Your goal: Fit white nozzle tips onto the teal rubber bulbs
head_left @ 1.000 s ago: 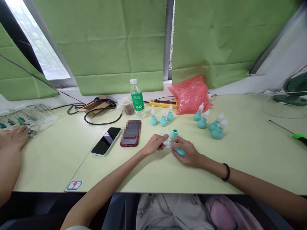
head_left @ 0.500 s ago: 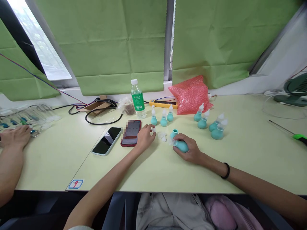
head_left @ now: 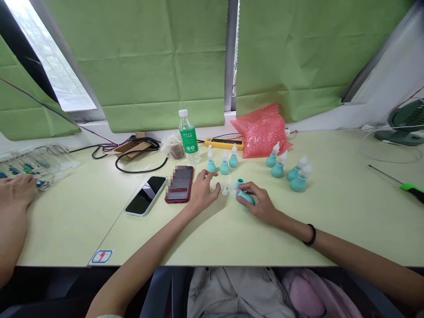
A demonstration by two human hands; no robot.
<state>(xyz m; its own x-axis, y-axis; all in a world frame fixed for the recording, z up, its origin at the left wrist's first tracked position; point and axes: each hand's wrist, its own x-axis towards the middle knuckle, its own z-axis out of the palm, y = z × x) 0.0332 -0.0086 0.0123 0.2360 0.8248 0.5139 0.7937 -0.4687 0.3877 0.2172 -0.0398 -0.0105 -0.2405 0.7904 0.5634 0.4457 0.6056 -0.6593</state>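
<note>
My right hand (head_left: 261, 201) grips a teal rubber squeeze bulb (head_left: 247, 199) tilted over the table, its neck end pointing left. Right behind it another teal bulb (head_left: 240, 181) shows an open neck without a tip. My left hand (head_left: 203, 190) hovers with thumb and fingers apart beside small translucent plastic pieces (head_left: 225, 191) lying between both hands. Beyond them, several teal bulbs (head_left: 224, 167) stand upright with clear pointed tips. More tipped bulbs (head_left: 298, 182) are grouped to the right.
A red-cased phone (head_left: 179, 185) and a white-edged phone (head_left: 145, 196) lie left of my left hand. Behind stand a water bottle (head_left: 189, 139) and red bubble wrap (head_left: 261, 132). A screwdriver (head_left: 397, 182) rests far right. Another person's hand (head_left: 20, 190) is at far left.
My left hand has shifted slightly right and down, toward the small clear pieces. My right hand has drawn slightly up and changed its hold on the bulb.
</note>
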